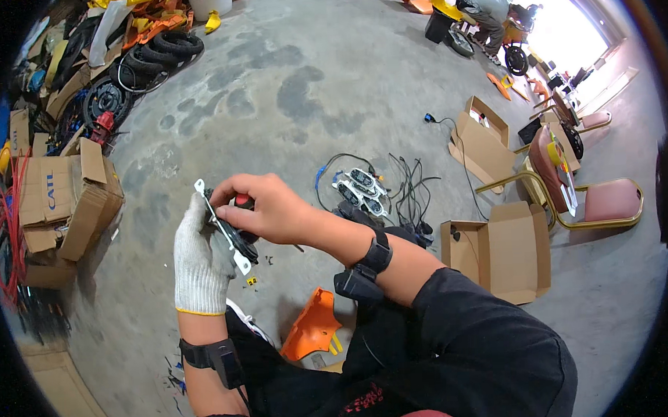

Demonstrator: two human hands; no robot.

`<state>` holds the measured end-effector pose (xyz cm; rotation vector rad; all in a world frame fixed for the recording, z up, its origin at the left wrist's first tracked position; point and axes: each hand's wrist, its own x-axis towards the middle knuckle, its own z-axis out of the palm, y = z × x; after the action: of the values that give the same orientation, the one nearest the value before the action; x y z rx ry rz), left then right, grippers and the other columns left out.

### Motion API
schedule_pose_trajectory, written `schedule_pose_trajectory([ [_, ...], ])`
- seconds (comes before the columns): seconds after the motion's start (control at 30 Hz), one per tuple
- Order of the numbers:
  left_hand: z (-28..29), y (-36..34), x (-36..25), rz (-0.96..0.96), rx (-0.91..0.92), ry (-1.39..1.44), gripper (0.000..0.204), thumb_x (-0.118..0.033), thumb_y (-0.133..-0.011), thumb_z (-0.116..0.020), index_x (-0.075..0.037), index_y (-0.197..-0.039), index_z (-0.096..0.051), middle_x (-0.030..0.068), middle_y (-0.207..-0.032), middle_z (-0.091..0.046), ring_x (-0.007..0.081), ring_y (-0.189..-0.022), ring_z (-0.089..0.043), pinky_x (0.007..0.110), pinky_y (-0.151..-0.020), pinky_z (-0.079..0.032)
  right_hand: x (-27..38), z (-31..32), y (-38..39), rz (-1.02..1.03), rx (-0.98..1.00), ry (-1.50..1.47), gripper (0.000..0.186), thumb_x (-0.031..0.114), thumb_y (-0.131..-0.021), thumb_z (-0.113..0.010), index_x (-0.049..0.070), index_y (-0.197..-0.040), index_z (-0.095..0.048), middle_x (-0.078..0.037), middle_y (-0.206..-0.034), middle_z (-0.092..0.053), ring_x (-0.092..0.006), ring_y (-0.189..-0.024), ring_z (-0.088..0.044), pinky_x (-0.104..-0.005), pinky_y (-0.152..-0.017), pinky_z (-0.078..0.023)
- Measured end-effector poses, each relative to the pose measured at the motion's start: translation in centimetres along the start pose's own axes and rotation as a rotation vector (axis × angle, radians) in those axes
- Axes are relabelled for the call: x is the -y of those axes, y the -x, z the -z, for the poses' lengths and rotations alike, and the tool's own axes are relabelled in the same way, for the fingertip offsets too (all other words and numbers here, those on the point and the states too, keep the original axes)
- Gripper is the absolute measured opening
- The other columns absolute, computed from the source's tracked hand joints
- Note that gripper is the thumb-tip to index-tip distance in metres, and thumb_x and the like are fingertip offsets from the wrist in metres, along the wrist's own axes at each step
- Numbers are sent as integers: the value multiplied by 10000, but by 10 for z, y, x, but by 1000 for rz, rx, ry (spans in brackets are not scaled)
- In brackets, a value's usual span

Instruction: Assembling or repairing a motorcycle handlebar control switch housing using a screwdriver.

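Observation:
My left hand [203, 250], in a white knitted glove, is closed round a dark part with a long pale metal bracket [223, 228] along it. The bracket has a holed tab at each end and lies slanted. My bare right hand [271, 211] is curled over the same part, its fingertips at the bracket. A tool with a red and black handle [244, 201], seemingly a screwdriver, sits in the right hand. A thin dark shaft shows below the palm. My fingers hide much of the dark part.
White-framed lamp-like units [361, 191] and black cables [413, 187] lie on the floor ahead. An orange panel [312, 325] is near my legs. Open cardboard boxes [519, 253] and chairs [610, 201] stand right; tyres [148, 60] and cartons [61, 196] left. A person [489, 15] bends at the far right.

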<state>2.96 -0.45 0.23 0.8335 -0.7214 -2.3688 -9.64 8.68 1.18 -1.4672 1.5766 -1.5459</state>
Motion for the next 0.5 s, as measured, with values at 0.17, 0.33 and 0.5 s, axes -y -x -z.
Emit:
schedule_pose_trajectory([
  [0.17,-10,16,-6,32,146,-128,403,-331,-999,-503,8,-1202,-576,148,-1084,-629,277,-927,-655,467,-794,-583,-1,6,-1,-172,-30,-165,217,117,-845,-682,20,-1038,-673,-94,-942,-710,-186,-842,-663,-316,-806,-519],
  [0.33,-7,20,-3,2,143,-188,361,-287,-990,-535,-33,-1246,-522,135,-1122,-615,257,-982,-645,489,-810,-577,4,10,7,-100,-14,-87,227,148,-875,-682,22,-1062,-661,-43,-927,-689,-92,-808,-624,-266,-738,-512],
  [0.5,-7,18,-1,-29,139,-219,351,-317,-976,-560,-53,-1207,-564,116,-1068,-646,238,-897,-672,428,-751,-590,5,8,9,-143,-40,-123,212,134,-856,-692,24,-1036,-667,-68,-924,-694,-131,-819,-639,-288,-753,-521],
])
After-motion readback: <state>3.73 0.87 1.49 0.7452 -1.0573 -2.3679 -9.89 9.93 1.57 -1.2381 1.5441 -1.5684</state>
